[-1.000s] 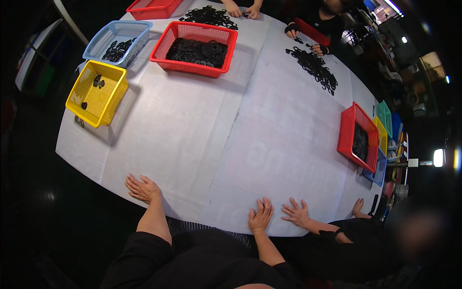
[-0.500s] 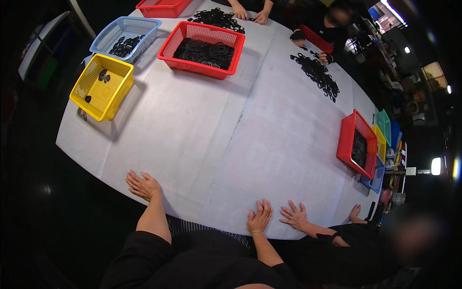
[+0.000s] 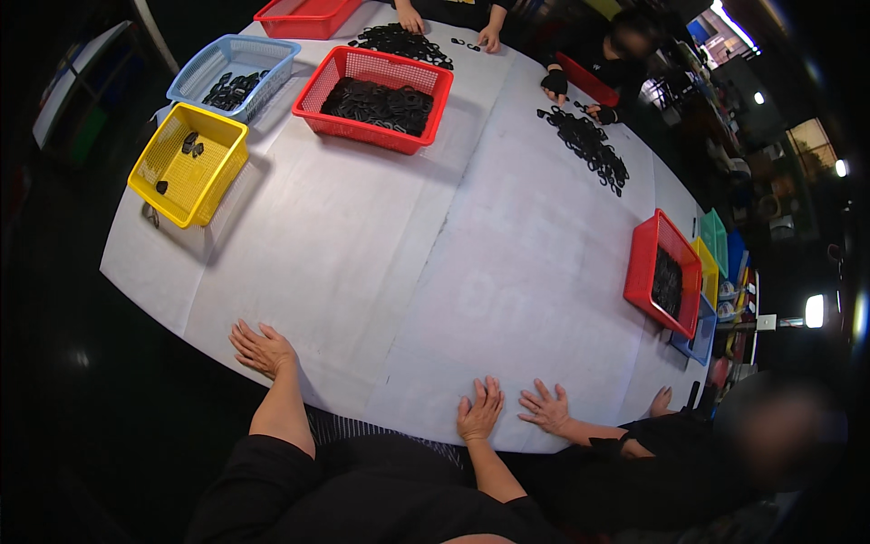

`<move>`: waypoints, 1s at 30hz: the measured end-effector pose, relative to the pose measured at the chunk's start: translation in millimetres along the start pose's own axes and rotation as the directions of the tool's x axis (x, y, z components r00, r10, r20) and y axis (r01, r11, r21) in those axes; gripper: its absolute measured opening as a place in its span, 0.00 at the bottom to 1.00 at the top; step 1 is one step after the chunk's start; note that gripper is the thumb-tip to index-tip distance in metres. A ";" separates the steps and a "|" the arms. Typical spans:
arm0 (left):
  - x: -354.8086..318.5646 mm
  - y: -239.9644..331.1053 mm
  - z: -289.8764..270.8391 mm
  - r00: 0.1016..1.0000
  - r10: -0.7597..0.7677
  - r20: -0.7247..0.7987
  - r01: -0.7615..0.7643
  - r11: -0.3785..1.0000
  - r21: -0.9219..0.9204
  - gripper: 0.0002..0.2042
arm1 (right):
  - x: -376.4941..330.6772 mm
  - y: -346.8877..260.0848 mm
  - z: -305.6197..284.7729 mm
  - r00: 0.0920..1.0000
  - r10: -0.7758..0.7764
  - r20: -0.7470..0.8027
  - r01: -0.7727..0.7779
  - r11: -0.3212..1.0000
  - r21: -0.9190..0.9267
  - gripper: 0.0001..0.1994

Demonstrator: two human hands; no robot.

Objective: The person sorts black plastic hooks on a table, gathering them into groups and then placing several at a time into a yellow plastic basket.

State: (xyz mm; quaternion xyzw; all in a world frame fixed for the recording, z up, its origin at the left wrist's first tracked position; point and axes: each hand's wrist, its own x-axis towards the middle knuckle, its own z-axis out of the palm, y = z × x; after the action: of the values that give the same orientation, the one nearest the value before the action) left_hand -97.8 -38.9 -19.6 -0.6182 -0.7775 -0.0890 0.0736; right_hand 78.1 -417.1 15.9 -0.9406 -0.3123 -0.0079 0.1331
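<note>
My left hand (image 3: 260, 347) lies flat, palm down, on the near edge of the white table (image 3: 435, 245), fingers spread and holding nothing. My right hand (image 3: 478, 410) also rests flat on the table's near edge, empty. Just right of it lies another person's hand (image 3: 546, 407), also flat on the table. A red basket (image 3: 376, 98) full of black parts stands far across the table. A yellow basket (image 3: 188, 161) with a few black parts sits at the far left.
A blue basket (image 3: 234, 77) of black parts and another red basket (image 3: 306, 15) stand at the far left corner. A red basket (image 3: 664, 275) with stacked coloured baskets sits at the right edge. Loose black parts (image 3: 587, 145) lie near other people's gloved hands (image 3: 555, 83) at the far side.
The view has shifted slightly, so the table sits lower and further right in the picture. Both my hands stay flat at the table's near edge.
</note>
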 end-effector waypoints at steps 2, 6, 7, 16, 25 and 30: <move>-0.3 -0.8 0.6 1.000 0.005 -0.005 -0.005 1.000 -0.004 0.24 | -0.6 -0.3 0.3 1.000 0.003 -0.001 -0.003 1.000 0.003 0.25; 0.0 -3.8 3.1 1.000 0.005 -0.006 -0.005 1.000 0.003 0.24 | 0.1 0.5 0.6 1.000 0.005 0.005 -0.005 1.000 0.009 0.25; -0.5 -5.0 4.8 1.000 0.004 -0.006 -0.004 1.000 0.009 0.24 | -0.2 0.8 0.5 1.000 0.003 0.008 -0.003 1.000 0.012 0.25; 0.1 -3.3 2.5 1.000 0.012 -0.007 -0.012 1.000 0.001 0.24 | 0.1 -0.5 -2.0 0.999 0.027 0.037 -0.027 1.000 0.012 0.25; 0.3 -5.4 8.0 0.999 0.029 -0.039 -0.029 1.000 0.009 0.24 | 1.3 -0.1 -0.7 0.999 0.024 0.034 -0.024 1.000 0.015 0.24; -0.6 -6.5 10.6 0.999 0.030 -0.041 -0.030 1.000 0.008 0.24 | 0.0 0.8 -1.3 0.998 0.033 0.046 -0.034 0.999 0.010 0.25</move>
State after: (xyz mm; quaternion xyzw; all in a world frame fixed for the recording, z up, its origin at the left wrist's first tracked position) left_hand -104.0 -38.5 -30.4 -0.6274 -0.7669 -0.0975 0.0931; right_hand 78.6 -418.0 16.9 -0.9449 -0.2996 0.0174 0.1309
